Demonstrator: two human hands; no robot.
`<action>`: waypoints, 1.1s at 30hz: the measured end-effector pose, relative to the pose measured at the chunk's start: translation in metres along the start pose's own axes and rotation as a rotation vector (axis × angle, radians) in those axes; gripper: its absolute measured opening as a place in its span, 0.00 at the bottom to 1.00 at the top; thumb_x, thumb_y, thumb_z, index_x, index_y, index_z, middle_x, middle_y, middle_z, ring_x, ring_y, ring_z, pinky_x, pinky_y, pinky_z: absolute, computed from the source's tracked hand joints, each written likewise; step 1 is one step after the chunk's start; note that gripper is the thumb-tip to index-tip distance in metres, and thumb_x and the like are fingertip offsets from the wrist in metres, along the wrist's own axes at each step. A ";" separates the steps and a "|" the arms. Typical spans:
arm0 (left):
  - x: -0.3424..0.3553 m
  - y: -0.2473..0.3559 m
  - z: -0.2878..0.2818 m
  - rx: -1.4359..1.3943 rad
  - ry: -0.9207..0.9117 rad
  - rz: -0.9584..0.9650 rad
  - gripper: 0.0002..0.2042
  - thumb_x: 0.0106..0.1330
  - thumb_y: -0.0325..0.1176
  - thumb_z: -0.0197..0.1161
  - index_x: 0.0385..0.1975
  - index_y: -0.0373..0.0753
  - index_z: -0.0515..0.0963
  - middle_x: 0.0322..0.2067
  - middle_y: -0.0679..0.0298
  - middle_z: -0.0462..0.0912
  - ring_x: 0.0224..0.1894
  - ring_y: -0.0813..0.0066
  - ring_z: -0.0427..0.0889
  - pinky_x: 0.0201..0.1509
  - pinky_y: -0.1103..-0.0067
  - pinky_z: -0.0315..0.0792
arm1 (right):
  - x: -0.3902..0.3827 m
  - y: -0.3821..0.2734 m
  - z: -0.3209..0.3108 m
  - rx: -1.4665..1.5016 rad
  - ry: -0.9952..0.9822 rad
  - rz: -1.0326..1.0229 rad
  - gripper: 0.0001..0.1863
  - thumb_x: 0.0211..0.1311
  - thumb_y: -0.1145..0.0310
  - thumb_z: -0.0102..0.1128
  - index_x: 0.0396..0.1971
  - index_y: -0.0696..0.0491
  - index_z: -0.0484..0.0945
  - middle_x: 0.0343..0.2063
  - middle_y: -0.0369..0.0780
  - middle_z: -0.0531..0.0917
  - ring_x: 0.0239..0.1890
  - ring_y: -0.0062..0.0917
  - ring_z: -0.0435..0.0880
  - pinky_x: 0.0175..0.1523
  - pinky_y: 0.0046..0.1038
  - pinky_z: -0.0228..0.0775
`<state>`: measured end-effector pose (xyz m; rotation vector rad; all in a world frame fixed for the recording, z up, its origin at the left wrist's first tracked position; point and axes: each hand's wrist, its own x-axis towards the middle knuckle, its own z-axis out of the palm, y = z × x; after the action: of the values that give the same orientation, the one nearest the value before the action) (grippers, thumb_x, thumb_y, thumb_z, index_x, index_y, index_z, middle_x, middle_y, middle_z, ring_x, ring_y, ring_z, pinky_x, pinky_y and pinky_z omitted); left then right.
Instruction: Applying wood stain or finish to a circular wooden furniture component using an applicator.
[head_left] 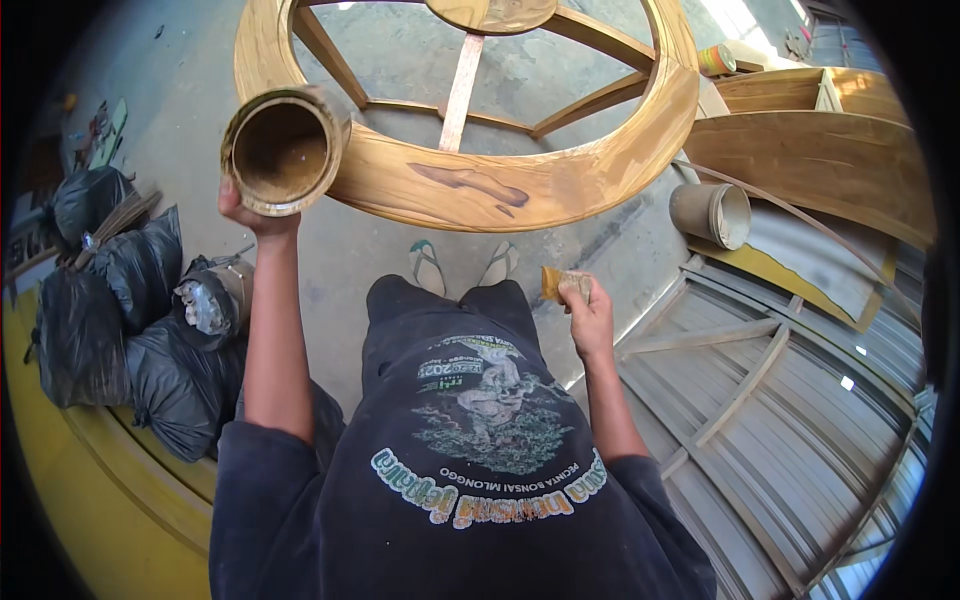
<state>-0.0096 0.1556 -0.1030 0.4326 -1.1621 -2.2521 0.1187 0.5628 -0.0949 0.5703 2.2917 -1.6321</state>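
Fingers of our left hand (pixel 262 220) wrapped the lower side of a can (pixel 334 160), the thumb showing at its left edge and the other fingertips hidden. Its open mouth faced us, stained brown inside. Our right hand (pixel 590 318) was nearly closed, pinching a small flat piece (pixel 552 283) with a brown-smeared end between thumb and bent fingers, well apart from the can.

Ahead of us stood a round wooden frame (pixel 600 178), its wide rim just beyond our sandalled feet (pixel 428 272) in the view. The can overlapped its left edge in our sight; we could not tell whether they touched. A dark, uneven patch (pixel 470 186) marked the near rim. Black plastic bags (pixel 180 380) sat to our left, and another can (pixel 733 217) and curved wooden panels (pixel 800 160) to our right.
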 end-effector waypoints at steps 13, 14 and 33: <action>-0.107 0.040 -0.059 -0.041 0.080 -0.199 0.39 0.59 0.59 0.51 0.65 0.36 0.66 0.63 0.53 0.71 0.64 0.53 0.71 0.68 0.58 0.67 | 0.003 0.005 0.035 0.000 -0.061 -0.066 0.09 0.65 0.72 0.62 0.42 0.60 0.81 0.32 0.36 0.85 0.35 0.15 0.80 0.42 0.20 0.72; -0.101 0.041 -0.052 0.008 0.124 -0.141 0.38 0.59 0.59 0.51 0.65 0.36 0.67 0.62 0.53 0.71 0.64 0.53 0.72 0.68 0.58 0.67 | 0.005 0.000 0.037 0.010 -0.061 -0.065 0.09 0.65 0.72 0.62 0.42 0.60 0.81 0.32 0.36 0.85 0.35 0.15 0.80 0.42 0.20 0.72; 0.147 -0.001 -0.057 -0.142 -0.624 -0.521 0.50 0.53 0.56 0.58 0.72 0.30 0.50 0.67 0.42 0.62 0.69 0.46 0.63 0.73 0.54 0.59 | 0.033 -0.102 0.102 -0.903 0.406 -0.418 0.22 0.45 0.83 0.57 0.44 0.55 0.83 0.45 0.42 0.83 0.45 0.38 0.77 0.51 0.37 0.69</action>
<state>-0.0965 0.0298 -0.1403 -0.0542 -1.2673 -3.0378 0.0417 0.4419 -0.0574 0.2046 3.2353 -0.4341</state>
